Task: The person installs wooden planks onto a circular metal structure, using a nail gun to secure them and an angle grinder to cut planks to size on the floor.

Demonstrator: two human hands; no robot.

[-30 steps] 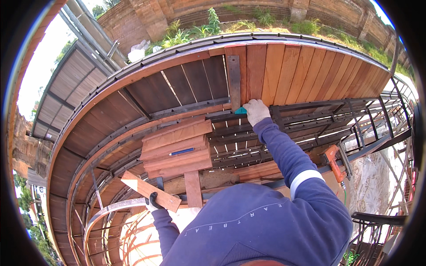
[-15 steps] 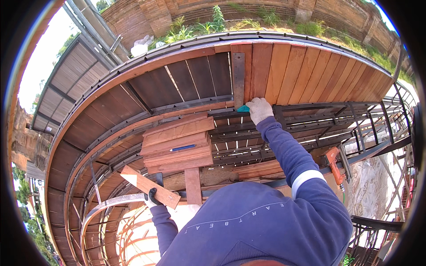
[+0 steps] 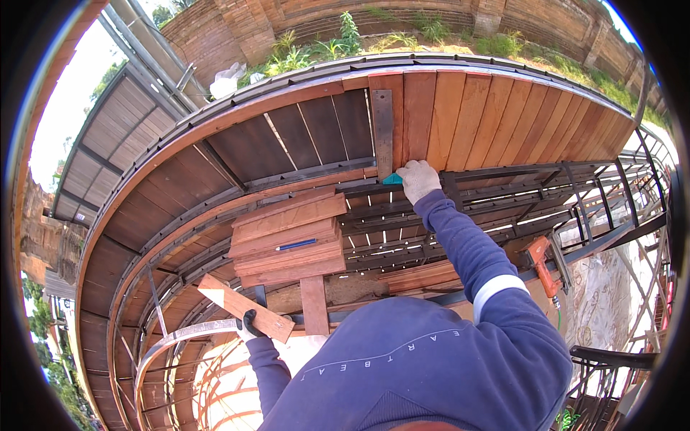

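Observation:
Low on the left, my gloved left hand [image 3: 249, 327] grips a short reddish-brown wooden board [image 3: 228, 302], which is held at a slant. My right hand [image 3: 420, 179], in a pale glove, reaches up to the lower edge of the fitted planks [image 3: 474, 118]. Its fingers are closed on the teal handle of what looks like a try square [image 3: 383, 129]. The dark, flat blade, with a hole near its top, lies across the wood at the left end of the planking. My fingertips are partly hidden behind the glove's back.
A stack of boards [image 3: 287, 248] with a blue pen [image 3: 296, 245] on top lies left of centre. An orange nail gun [image 3: 543, 266] with a hose hangs at right. Dark metal rails [image 3: 309, 172] curve around, with gaps between. A brick wall [image 3: 402, 36] stands beyond.
The view has shifted slightly. Both hands keep their holds, and the board in my left hand stays at nearly the same slant.

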